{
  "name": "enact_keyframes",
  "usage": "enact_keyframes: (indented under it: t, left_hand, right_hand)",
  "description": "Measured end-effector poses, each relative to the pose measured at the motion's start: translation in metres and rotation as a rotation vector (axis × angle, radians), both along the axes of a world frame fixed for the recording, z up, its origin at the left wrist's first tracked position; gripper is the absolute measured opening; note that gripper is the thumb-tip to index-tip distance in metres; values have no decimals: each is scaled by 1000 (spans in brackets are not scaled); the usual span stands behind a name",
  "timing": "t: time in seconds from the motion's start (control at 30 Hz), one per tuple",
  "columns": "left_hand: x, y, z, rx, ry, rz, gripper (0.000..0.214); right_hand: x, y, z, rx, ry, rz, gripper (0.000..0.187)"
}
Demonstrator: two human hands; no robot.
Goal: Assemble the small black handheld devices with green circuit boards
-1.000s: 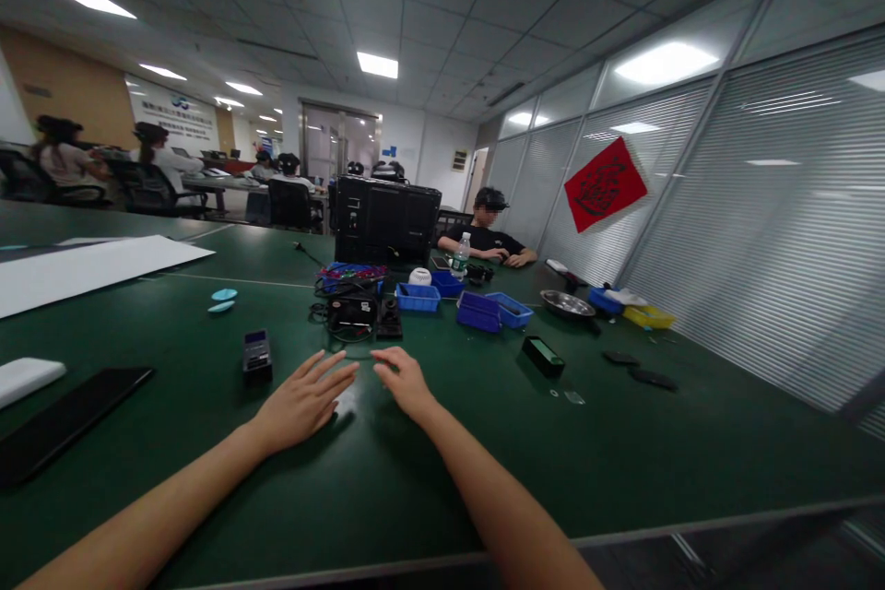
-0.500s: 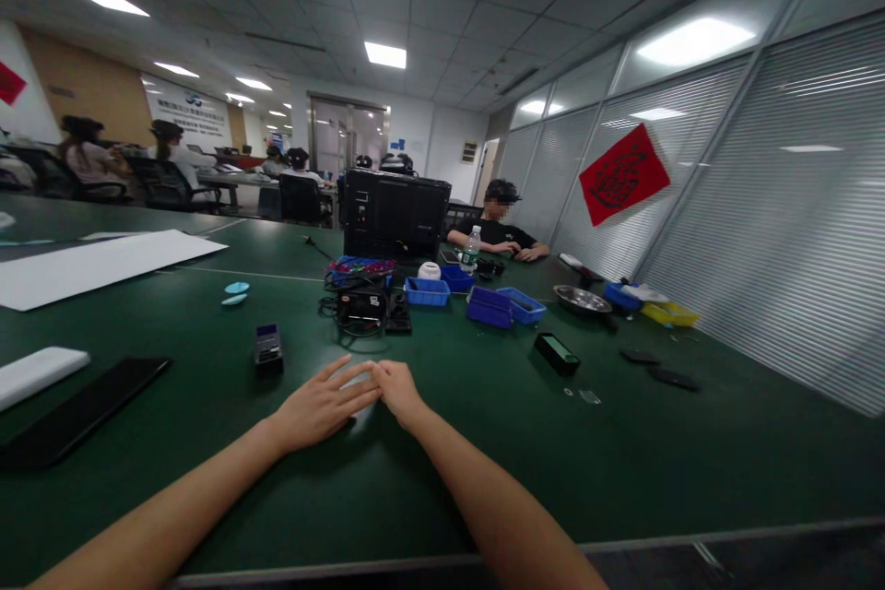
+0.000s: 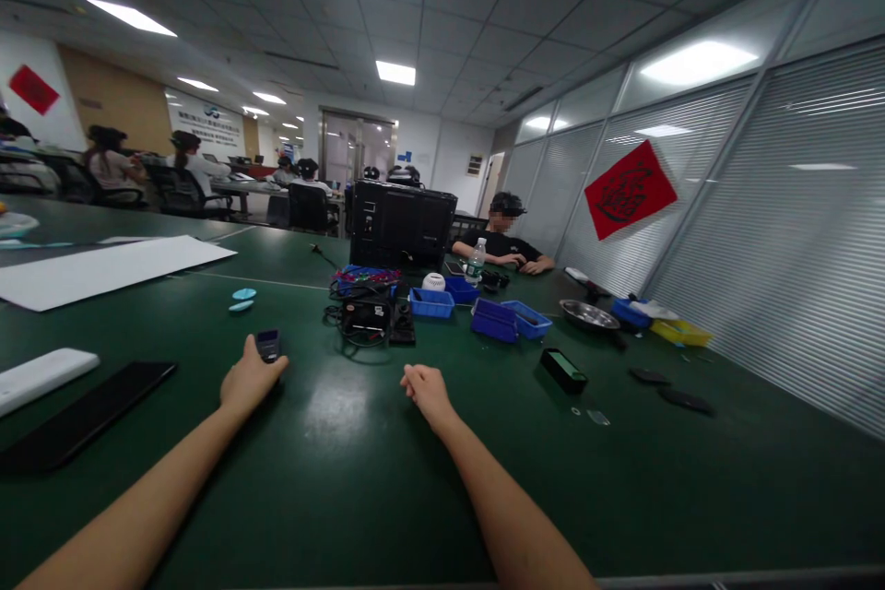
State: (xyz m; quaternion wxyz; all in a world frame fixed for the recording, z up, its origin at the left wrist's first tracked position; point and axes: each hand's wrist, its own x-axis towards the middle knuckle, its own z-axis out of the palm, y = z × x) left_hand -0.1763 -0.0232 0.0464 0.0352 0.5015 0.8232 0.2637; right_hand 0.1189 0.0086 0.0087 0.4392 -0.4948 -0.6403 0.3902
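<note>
Around a small dark device with a screen (image 3: pixel 269 344), my left hand (image 3: pixel 250 375) is closed, thumb and fingers on its two sides. The device is on the green table (image 3: pixel 346 498), its lower part covered by the hand. My right hand (image 3: pixel 429 395) rests on the table in front of a black box with cables (image 3: pixel 366 318). Its fingers are curled together, and what they hold, if anything, is hidden. Left of the device lies a pale blue two-part item (image 3: pixel 241 300).
A black monitor (image 3: pixel 405 226) stands at the back, near a ball (image 3: pixel 433 282), blue trays (image 3: pixel 432 302) and a water bottle (image 3: pixel 477 261). On the right are a black case (image 3: pixel 563 371) and a metal bowl (image 3: pixel 589 315). A black panel (image 3: pixel 87 415) lies left; a person (image 3: pixel 504 235) sits opposite.
My hands were together at the middle, left fingers spread. My left hand has moved left and closed on the device. My right hand has shifted slightly right, still curled.
</note>
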Motion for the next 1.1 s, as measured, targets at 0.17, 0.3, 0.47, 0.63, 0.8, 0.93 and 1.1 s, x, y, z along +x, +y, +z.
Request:
enact_keyframes:
  t: [0.17, 0.3, 0.47, 0.63, 0.8, 0.93, 1.1]
  left_hand:
    - [-5, 4, 0, -54, -67, -9, 76]
    - [-5, 4, 0, -61, -75, -31, 76]
    - [-6, 5, 0, -86, -102, -39, 70]
    - [-11, 11, -3, -75, -131, -54, 56]
    - [-13, 14, -2, -60, -135, -63, 55]
    - [-12, 12, 0, -57, -136, -77, 55]
    - [2, 8, -1, -44, -153, -155, 54]
  right_hand:
    - [-3, -3, 2, 36, -94, 41, 31]
    - [-2, -3, 3, 42, -124, 42, 30]
    - [-3, -5, 4, 53, -204, 58, 31]
    - [-4, -8, 6, 72, -354, 104, 26]
    - [-5, -9, 5, 83, -442, 139, 25]
    - [-5, -10, 7, 85, -433, 133, 24]
    - [-4, -9, 8, 82, -402, 105, 25]
